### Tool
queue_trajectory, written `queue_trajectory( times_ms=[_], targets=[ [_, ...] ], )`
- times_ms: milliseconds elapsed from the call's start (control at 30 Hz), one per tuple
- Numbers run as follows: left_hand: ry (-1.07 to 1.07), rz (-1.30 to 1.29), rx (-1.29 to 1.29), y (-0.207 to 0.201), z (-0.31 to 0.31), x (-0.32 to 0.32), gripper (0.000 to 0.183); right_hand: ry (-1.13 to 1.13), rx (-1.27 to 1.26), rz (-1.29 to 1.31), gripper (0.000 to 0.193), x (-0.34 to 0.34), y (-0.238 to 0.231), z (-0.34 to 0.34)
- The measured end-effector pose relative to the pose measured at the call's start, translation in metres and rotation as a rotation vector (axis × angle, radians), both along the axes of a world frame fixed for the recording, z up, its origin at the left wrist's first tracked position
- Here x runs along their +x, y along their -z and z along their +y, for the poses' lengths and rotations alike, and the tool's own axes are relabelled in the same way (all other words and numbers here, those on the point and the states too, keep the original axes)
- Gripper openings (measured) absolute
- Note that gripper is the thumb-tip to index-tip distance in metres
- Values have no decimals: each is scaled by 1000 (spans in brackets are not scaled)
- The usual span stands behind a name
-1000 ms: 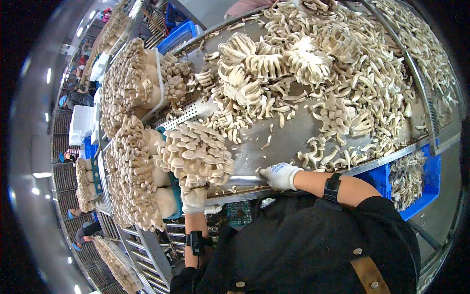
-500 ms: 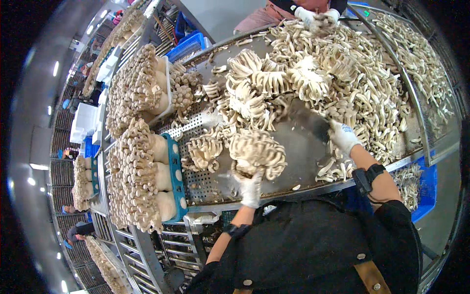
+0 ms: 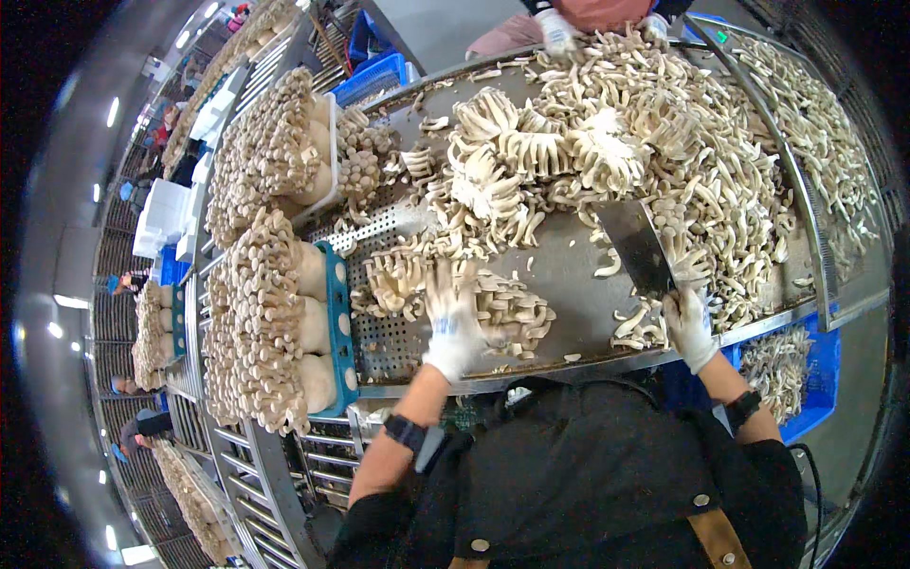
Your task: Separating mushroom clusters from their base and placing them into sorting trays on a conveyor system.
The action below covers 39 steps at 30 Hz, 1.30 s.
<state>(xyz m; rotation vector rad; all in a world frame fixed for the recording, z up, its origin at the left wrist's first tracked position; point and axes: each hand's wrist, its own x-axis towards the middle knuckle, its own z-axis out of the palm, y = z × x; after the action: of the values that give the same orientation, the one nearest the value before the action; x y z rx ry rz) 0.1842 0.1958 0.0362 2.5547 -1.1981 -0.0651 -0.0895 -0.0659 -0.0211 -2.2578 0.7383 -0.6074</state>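
Observation:
My gloved right hand (image 3: 690, 327) is closed round the handle of a wide-bladed cleaver (image 3: 637, 248), its dark blade slanting up and left over the metal table. Beside the blade lie cut mushrooms (image 3: 643, 327). My gloved left hand (image 3: 453, 327) is smeared by motion, so its fingers do not show clearly. It is between two clumps: a mushroom cluster (image 3: 517, 313) lying at its right and a smaller mushroom clump (image 3: 393, 280) at its left, on the perforated part of the table.
A teal crate (image 3: 338, 327) of mushroom-topped blocks stands at the left, with a white crate (image 3: 329, 161) of more behind. Loose mushrooms (image 3: 739, 209) heap at the right. Across the table are a co-worker's gloved hands (image 3: 559, 36). A blue bin (image 3: 823, 375) sits below the right edge.
My left hand has let go of the mushroom cluster, which now rests on the table, and moved up and left. My right hand has come nearer with the cleaver. The co-worker's hands have parted.

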Motion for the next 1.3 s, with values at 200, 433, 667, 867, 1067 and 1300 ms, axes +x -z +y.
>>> queue_trajectory(
  times_ms=[200, 433, 667, 867, 1067, 1300],
  targets=[
    [-25, 487, 220, -5, -25, 65, 87, -495, -198, 20, 6, -10, -21, 50],
    [834, -154, 866, 62, -26, 94, 61, -967, -412, 286, 19, 80, -94, 108],
    [1223, -648, 1228, 28, -49, 67, 51, -865, -398, 589, 17, 90, -119, 112],
    [838, 56, 681, 55, -38, 75, 47, -873, -538, 583, 18, 106, -131, 108],
    [1205, -689, 659, 85, -41, 76, 38, -939, -739, 493, 30, 100, -101, 85],
    [242, 514, 546, 45, -49, 52, 42, -1023, -623, 630, 27, 113, -79, 72]
  ],
)
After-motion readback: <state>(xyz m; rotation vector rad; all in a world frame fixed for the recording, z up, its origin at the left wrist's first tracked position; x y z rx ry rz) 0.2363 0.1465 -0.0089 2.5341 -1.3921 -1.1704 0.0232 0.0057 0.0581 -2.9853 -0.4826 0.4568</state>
